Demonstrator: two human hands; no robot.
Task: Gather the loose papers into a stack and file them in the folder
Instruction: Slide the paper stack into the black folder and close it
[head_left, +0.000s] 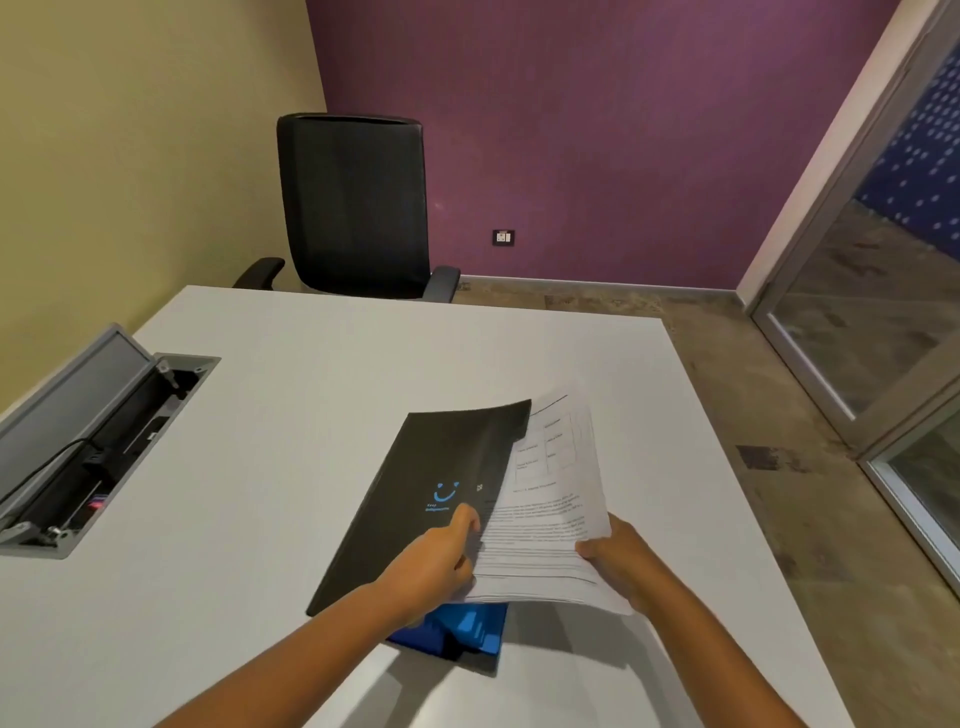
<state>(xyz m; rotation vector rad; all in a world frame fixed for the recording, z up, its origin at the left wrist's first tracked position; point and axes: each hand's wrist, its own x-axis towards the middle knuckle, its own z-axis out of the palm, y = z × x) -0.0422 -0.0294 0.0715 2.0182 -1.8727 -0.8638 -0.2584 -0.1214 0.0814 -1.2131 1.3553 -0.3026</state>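
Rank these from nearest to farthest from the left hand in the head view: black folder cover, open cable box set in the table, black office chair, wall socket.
1. Black folder cover: gripped by the left hand.
2. Open cable box: far left, recessed in the white table.
3. Black office chair: beyond the table's far edge.
4. Wall socket: on the purple wall behind.

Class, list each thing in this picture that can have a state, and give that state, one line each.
folder: cover lifted by the left hand
papers: stacked, held by the right hand, partly under the cover
cable box: lid open
chair: unoccupied
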